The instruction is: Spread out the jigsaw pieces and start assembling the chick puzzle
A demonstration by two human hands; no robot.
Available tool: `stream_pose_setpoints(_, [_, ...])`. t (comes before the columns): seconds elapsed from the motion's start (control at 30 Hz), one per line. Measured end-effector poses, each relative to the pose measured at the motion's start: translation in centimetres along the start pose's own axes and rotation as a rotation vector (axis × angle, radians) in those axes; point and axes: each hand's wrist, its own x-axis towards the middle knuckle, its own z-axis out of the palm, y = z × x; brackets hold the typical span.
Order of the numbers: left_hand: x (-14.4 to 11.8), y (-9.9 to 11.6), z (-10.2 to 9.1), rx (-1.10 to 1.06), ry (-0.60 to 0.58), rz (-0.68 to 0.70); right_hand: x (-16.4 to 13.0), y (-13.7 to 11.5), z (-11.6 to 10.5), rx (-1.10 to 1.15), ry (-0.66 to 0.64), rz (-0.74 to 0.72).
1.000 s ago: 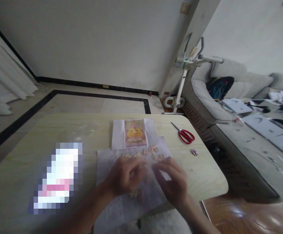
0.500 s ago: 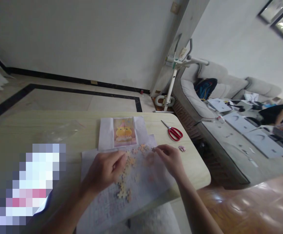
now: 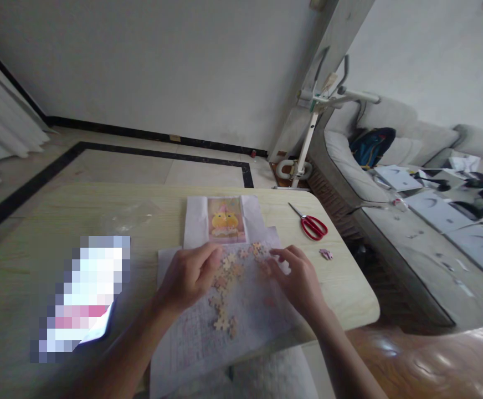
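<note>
Both hands rest on a sheet of white paper [image 3: 208, 338] spread on the near part of the table [image 3: 37, 221]; the sheet seems to serve as a work mat that keeps the small pieces together.

Left hand [image 3: 189, 276]: fingers curled, tips down at the left edge of a loose cluster of jigsaw pieces [image 3: 235, 266]. Its grip looks closed on a piece or merely pressed on one; I cannot tell which.

Right hand [image 3: 299, 277]: fingers spread fairly flat, tips at the right edge of the cluster, nothing visibly held.

The pieces lie flat between the two hands, with a second small clump [image 3: 224, 321] nearer on the sheet. Together they form a rough band running far to near; single pieces point no clear way.

Reference picture [image 3: 225, 220] of a yellow figure lies just beyond the cluster, long axis far to near, upright to the viewer, presumably for easy checking.

Red-handled scissors [image 3: 313, 224] lie to the right, blades pointing far-left. One stray piece [image 3: 325, 254] lies near them, off the sheet.
</note>
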Motion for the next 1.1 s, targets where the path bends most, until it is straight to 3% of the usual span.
stream_pose_setpoints(0.1, [-0.1,0.1,-0.1,-0.113,-0.038,-0.029,-1.0,-2.0,0.8,0.059,-0.139,-0.178])
stream_pose_setpoints(0.23, [0.0,0.2,-0.2,-0.156,-0.06,-0.016,-1.2,-3.4,1.7,-0.005,-0.215,-0.252])
stream_pose_setpoints(0.53, [0.1,0.6,-0.2,-0.173,-0.032,0.01,-0.9,-3.3,1.4,-0.073,-0.257,-0.28])
stream_pose_setpoints(0.8, [0.2,0.4,0.2,-0.11,0.086,-0.02,-1.0,-3.0,1.6,-0.07,-0.233,-0.299])
stream_pose_setpoints(0.9, [0.2,0.2,0.4,-0.097,0.174,-0.02,-1.0,-2.7,1.5,-0.024,-0.212,-0.276])
stream_pose_setpoints(1.1, [0.1,-0.6,1.1,-0.2,0.219,0.008,-0.9,-2.6,0.8,0.146,-0.217,-0.211])
